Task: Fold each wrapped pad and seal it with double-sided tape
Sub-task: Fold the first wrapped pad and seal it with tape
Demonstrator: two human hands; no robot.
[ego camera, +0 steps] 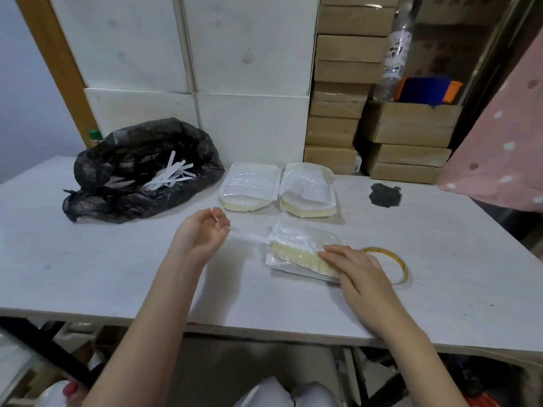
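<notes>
White table (88, 259), right hand (361, 274) flat on wrapped pad (296, 248), left hand (202, 233) fingers pinching tape strip (249, 237).

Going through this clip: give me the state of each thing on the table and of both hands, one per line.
left hand: raised, pinching a white backing strip pulled from the pad
right hand: flat, pressing the wrapped pad
wrapped pad: folded, lying flat
two pad stacks: side by side behind it, untouched
tape roll: flat, beside the right hand
black bag: open, holding white strips
</notes>
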